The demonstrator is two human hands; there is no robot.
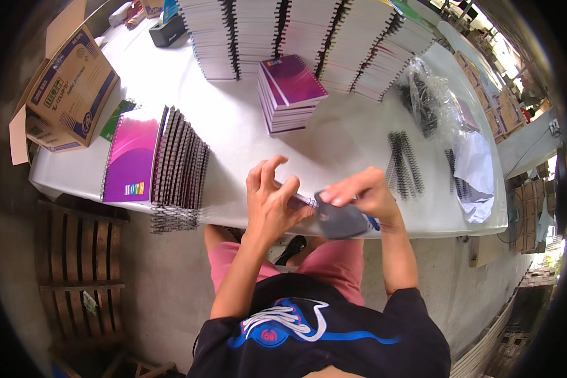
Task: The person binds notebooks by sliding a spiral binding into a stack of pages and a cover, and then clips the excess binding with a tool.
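Close to the table's near edge, my left hand grips a spiral-bound notebook, seen nearly edge-on with its wire coil toward the right. My right hand is on a dark grey, flat object, blurred by motion, right against the notebook's coiled edge. A bit of blue shows under that palm; what it belongs to is hidden. Ahead of my hands stands a short stack of purple notebooks. To the left, a row of coil-bound notebooks leans behind a purple cover.
Tall stacks of bound notebooks line the table's far side. Loose black coils lie on the right, near a clear plastic bag of coils and a white bag. An open cardboard box sits at the far left of the white-covered table.
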